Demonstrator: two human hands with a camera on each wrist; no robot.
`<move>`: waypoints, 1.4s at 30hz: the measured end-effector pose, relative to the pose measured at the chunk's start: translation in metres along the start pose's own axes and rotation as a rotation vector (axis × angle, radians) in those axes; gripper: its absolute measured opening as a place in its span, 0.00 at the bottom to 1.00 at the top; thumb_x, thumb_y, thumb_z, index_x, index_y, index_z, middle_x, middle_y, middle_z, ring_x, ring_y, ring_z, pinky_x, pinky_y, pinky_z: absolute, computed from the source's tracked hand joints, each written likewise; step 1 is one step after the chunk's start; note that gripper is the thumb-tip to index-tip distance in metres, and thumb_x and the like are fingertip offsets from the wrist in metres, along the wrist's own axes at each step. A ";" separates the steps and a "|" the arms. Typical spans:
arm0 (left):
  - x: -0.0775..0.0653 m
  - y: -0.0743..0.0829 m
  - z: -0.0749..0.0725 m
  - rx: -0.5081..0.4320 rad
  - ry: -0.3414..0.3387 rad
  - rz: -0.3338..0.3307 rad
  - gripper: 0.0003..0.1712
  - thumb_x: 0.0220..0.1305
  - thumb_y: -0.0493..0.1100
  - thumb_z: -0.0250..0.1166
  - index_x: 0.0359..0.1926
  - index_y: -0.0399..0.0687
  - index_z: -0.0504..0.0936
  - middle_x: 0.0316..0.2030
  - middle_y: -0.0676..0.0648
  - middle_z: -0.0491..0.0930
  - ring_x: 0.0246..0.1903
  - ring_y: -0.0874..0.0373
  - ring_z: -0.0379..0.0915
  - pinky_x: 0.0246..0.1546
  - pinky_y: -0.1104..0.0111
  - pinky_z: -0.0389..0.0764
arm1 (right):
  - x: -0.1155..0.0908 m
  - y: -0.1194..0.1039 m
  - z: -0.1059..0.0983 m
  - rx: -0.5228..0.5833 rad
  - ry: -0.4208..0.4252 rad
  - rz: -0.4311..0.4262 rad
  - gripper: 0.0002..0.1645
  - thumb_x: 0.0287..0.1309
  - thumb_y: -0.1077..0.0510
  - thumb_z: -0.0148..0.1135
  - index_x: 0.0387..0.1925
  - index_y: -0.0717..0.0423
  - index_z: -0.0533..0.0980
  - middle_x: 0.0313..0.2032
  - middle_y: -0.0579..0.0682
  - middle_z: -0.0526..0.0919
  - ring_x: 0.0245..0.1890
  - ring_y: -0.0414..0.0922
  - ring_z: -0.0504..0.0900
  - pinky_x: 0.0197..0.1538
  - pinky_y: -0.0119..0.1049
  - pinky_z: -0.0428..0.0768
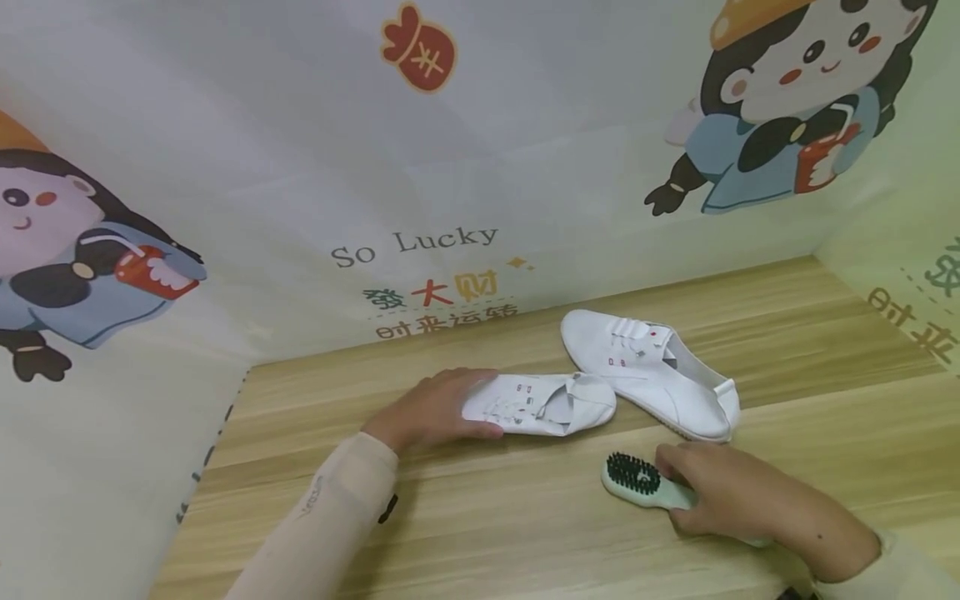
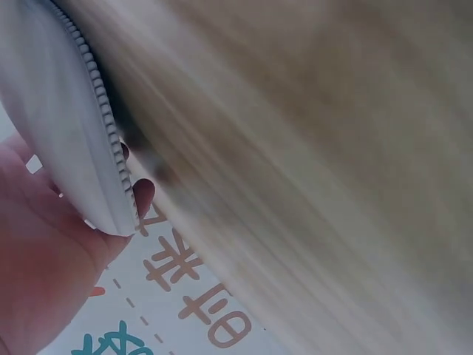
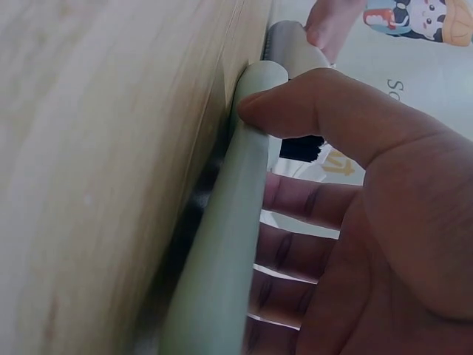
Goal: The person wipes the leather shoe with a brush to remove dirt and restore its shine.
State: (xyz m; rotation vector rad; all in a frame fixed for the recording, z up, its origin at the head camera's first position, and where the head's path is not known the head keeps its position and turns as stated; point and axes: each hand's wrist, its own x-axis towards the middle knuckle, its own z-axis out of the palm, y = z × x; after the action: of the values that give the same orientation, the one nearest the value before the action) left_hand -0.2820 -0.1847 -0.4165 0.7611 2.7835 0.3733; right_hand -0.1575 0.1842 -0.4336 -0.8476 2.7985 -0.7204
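A white lace-up shoe (image 1: 585, 408) lies on the wooden tabletop, its toe pointing left. My left hand (image 1: 431, 408) grips that toe, thumb on the near side and fingers over the far side. In the left wrist view, the shoe's ridged sole edge (image 2: 103, 122) shows beside the hand (image 2: 52, 251). My right hand (image 1: 738, 492) holds a pale green scrub brush (image 1: 667, 493) by its handle, black bristles facing up. The right wrist view shows the thumb pressed along the brush handle (image 3: 222, 237) and the fingers beneath it.
A second white shoe (image 1: 652, 375) sits behind and to the right, its toe toward the back left, close against the heel of the first. A printed backdrop (image 1: 570, 208) with cartoon figures and lettering rises along the table's (image 1: 480, 533) back edge and both sides.
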 end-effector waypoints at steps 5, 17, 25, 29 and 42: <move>-0.001 0.001 0.006 0.039 0.037 0.035 0.52 0.53 0.79 0.61 0.74 0.63 0.64 0.71 0.53 0.68 0.71 0.53 0.63 0.70 0.51 0.63 | 0.000 0.000 0.001 -0.004 -0.003 0.001 0.20 0.39 0.55 0.75 0.30 0.45 0.71 0.25 0.36 0.70 0.25 0.31 0.64 0.28 0.29 0.65; -0.011 0.017 0.012 0.331 0.107 0.169 0.35 0.68 0.66 0.56 0.70 0.55 0.70 0.62 0.43 0.77 0.60 0.45 0.76 0.60 0.52 0.75 | 0.000 -0.004 -0.002 -0.021 0.009 -0.014 0.20 0.37 0.56 0.74 0.30 0.45 0.71 0.24 0.36 0.69 0.25 0.33 0.64 0.28 0.29 0.65; -0.022 0.020 0.015 0.098 0.104 0.102 0.33 0.68 0.58 0.60 0.70 0.55 0.70 0.62 0.45 0.77 0.61 0.49 0.73 0.64 0.55 0.71 | 0.000 -0.006 -0.005 0.035 0.030 -0.052 0.19 0.41 0.61 0.71 0.33 0.45 0.71 0.23 0.36 0.69 0.23 0.31 0.66 0.26 0.28 0.67; -0.035 0.025 0.011 -0.120 0.067 0.076 0.25 0.72 0.58 0.57 0.66 0.59 0.75 0.56 0.51 0.82 0.52 0.57 0.77 0.58 0.57 0.76 | 0.002 -0.012 -0.008 0.056 0.074 -0.055 0.16 0.49 0.63 0.69 0.34 0.44 0.71 0.23 0.36 0.71 0.23 0.31 0.67 0.26 0.27 0.70; -0.068 0.056 0.012 -0.325 0.071 0.029 0.17 0.74 0.59 0.54 0.32 0.59 0.80 0.23 0.59 0.72 0.27 0.65 0.69 0.34 0.69 0.73 | 0.008 -0.033 -0.006 -0.015 0.369 -0.208 0.34 0.59 0.66 0.67 0.66 0.46 0.71 0.38 0.39 0.82 0.33 0.31 0.74 0.37 0.33 0.78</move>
State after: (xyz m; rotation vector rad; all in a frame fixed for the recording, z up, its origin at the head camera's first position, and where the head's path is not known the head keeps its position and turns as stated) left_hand -0.1959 -0.1716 -0.4000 0.7207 2.6778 0.8469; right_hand -0.1496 0.1576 -0.4126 -1.1255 3.0650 -0.9786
